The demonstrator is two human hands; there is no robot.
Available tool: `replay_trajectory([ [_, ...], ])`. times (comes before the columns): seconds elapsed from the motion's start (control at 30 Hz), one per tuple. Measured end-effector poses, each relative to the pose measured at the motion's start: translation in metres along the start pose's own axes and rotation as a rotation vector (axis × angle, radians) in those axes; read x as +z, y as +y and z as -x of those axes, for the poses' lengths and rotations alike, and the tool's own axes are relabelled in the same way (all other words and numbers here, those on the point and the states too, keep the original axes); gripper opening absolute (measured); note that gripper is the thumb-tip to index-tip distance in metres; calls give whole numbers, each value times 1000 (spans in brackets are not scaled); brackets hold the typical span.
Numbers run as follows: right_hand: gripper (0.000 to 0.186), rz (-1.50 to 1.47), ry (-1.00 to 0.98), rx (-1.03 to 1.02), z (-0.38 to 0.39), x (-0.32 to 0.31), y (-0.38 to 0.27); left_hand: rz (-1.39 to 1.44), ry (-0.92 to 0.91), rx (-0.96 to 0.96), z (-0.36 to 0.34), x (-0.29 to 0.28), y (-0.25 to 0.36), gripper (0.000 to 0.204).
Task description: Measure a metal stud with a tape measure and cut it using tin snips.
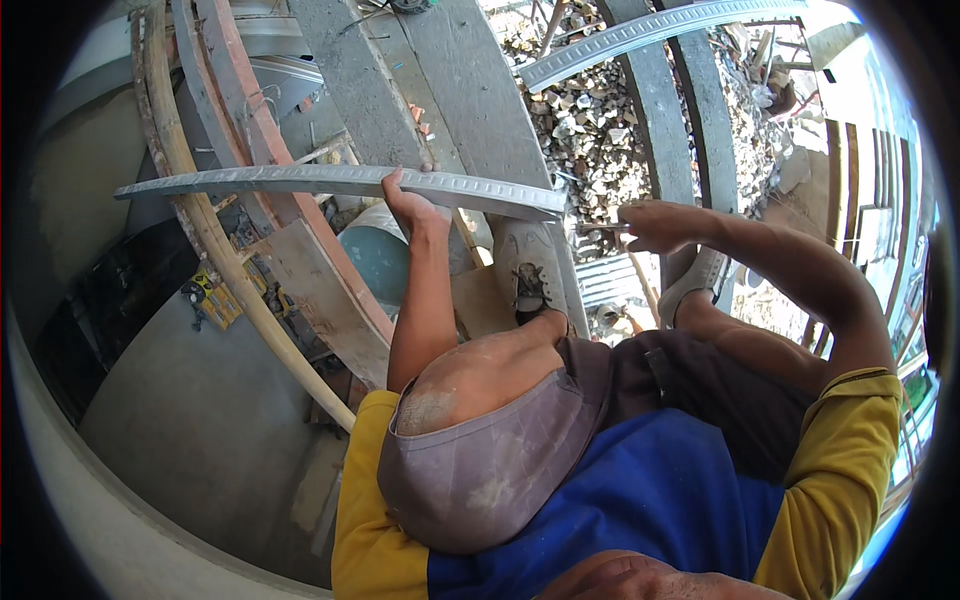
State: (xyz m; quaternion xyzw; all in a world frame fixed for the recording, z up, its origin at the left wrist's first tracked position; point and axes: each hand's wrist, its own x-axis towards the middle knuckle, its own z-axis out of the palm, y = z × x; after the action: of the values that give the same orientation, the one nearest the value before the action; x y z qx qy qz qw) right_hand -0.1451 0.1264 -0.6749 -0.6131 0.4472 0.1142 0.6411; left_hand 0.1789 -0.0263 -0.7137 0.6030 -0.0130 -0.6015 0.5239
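A long galvanized metal channel [300, 181] with an embossed edge lies crosswise in front of me, over the planks. My left hand [412, 207] is closed round it near its middle, thumb on the upper side. My right hand [655, 226], a little beyond the channel's right end, is closed on a slim metal tool [603, 227]. This tool points left toward that end; its kind is too small to make out, and I cannot tell if it touches the channel. My shoe [528, 265] stands on a plank just below the channel.
Grey wooden planks [470, 80] run away from me, with narrower beams [645, 110] to the right. Another metal channel [660, 35] lies across them at the top. Rubble [590, 120] shows below through the gaps. Curved poles [262, 330] and a teal drum [375, 250] are at left.
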Motion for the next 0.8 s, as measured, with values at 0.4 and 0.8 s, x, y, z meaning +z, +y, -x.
replay_trajectory([
  [0.4, 27, 63, 131, -108, -23, -20, -22, 92, -85, -56, 0, 8, 1, 45],
  [0.8, 25, 35, 140, 32, -25, -13, -43, 65, -48, -52, 1, 12, 0, 44],
])
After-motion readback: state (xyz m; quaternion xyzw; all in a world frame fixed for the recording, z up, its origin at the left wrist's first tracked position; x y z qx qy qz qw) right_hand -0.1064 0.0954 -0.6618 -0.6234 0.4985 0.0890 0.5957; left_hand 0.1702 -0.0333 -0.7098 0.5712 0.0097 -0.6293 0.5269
